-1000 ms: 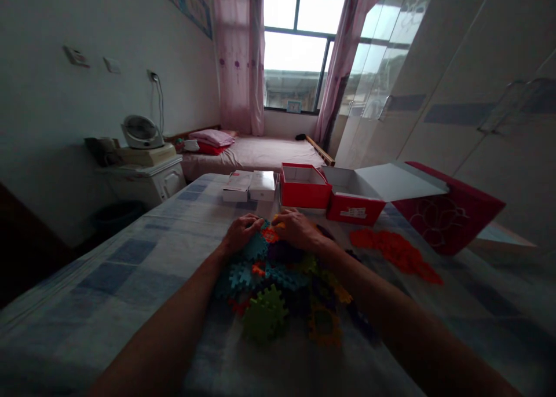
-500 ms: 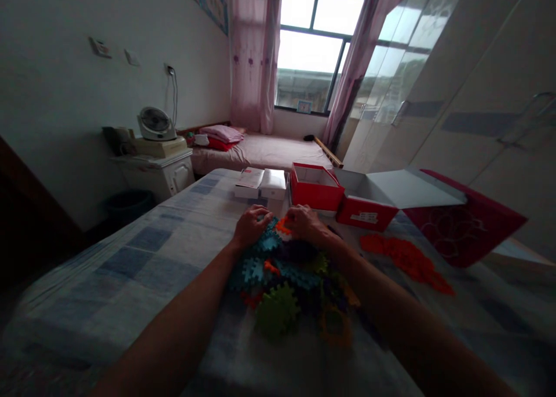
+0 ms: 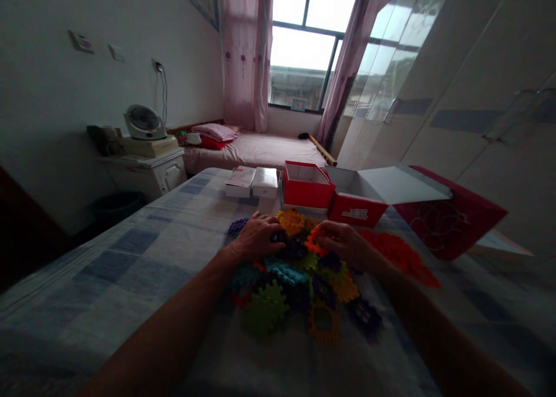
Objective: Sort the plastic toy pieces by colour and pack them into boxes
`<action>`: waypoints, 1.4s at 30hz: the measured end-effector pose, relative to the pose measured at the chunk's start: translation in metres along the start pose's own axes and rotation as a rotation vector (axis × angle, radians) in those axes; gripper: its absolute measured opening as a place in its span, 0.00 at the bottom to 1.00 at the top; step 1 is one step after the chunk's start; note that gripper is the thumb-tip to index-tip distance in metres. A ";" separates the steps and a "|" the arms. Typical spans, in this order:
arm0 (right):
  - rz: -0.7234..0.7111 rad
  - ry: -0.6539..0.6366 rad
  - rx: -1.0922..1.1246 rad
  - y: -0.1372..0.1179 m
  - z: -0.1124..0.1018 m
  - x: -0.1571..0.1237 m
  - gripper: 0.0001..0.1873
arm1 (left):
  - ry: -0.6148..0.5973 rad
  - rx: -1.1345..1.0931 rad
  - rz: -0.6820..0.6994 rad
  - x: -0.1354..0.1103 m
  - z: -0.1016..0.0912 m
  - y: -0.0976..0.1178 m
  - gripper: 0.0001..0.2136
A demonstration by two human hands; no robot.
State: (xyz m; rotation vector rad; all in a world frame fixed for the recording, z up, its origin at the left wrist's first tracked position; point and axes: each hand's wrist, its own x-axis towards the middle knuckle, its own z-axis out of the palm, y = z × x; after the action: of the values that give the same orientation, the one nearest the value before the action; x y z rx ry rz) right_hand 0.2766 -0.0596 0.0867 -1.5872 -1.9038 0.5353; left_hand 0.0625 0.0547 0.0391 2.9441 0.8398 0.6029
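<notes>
A heap of toothed plastic puzzle pieces (image 3: 295, 287) in green, blue, orange, yellow and purple lies on the checked blue bedspread (image 3: 143, 252). My left hand (image 3: 256, 238) rests palm down on the far left part of the heap, fingers curled over dark pieces. My right hand (image 3: 347, 243) is at the heap's far right and pinches an orange piece (image 3: 313, 241) between thumb and fingers. A yellow piece (image 3: 290, 220) lies just beyond both hands.
A separate pile of orange pieces (image 3: 397, 252) lies to the right. Behind stand a small red box (image 3: 306, 186), a larger open red box (image 3: 382, 194) with its lid up, and two white boxes (image 3: 252, 182). A nightstand with a fan (image 3: 143, 148) is at the left.
Both hands drew back toward me and to the right, uncovering yellow and purple pieces. My right hand now grips an orange piece and has moved rightward with it.
</notes>
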 end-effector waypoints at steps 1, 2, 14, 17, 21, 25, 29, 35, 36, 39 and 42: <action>-0.009 -0.025 -0.022 -0.003 0.004 -0.001 0.10 | 0.007 0.044 -0.047 0.000 0.001 -0.002 0.15; -0.021 -0.047 -0.060 -0.007 0.008 0.000 0.09 | 0.012 0.084 -0.095 -0.001 0.002 -0.004 0.14; -0.068 -0.079 -0.586 -0.024 0.019 0.003 0.08 | 0.154 0.016 -0.002 0.001 0.003 -0.011 0.07; -0.013 0.032 -0.585 -0.019 0.011 0.001 0.09 | 0.138 -0.065 0.136 0.002 0.002 -0.007 0.05; -0.043 -0.090 -0.416 -0.020 0.011 -0.001 0.08 | 0.082 -0.105 0.229 0.002 0.001 0.000 0.05; -0.101 -0.227 -0.362 -0.024 0.023 0.008 0.08 | 0.135 -0.045 0.121 0.003 0.004 -0.002 0.07; -0.129 -0.291 -0.489 -0.022 0.035 0.025 0.07 | 0.213 0.019 0.003 0.004 0.006 -0.011 0.08; -0.124 -0.373 -0.685 -0.029 0.045 0.036 0.10 | 0.218 0.042 -0.045 0.003 0.008 -0.016 0.08; -0.118 -0.381 -0.698 -0.032 0.045 0.036 0.10 | 0.219 0.040 -0.047 0.003 0.008 -0.016 0.08; -0.082 -0.442 -0.702 -0.041 0.044 0.037 0.11 | 0.216 0.029 -0.051 0.003 0.010 -0.018 0.08; -0.052 -0.472 -0.654 -0.045 0.042 0.037 0.11 | 0.208 0.022 -0.063 0.003 0.009 -0.018 0.09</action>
State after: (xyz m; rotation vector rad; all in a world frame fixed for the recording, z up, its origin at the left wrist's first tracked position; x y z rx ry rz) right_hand 0.2117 -0.0296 0.0917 -1.9136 -2.6629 0.2868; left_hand 0.0591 0.0727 0.0291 2.8971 0.9567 0.9130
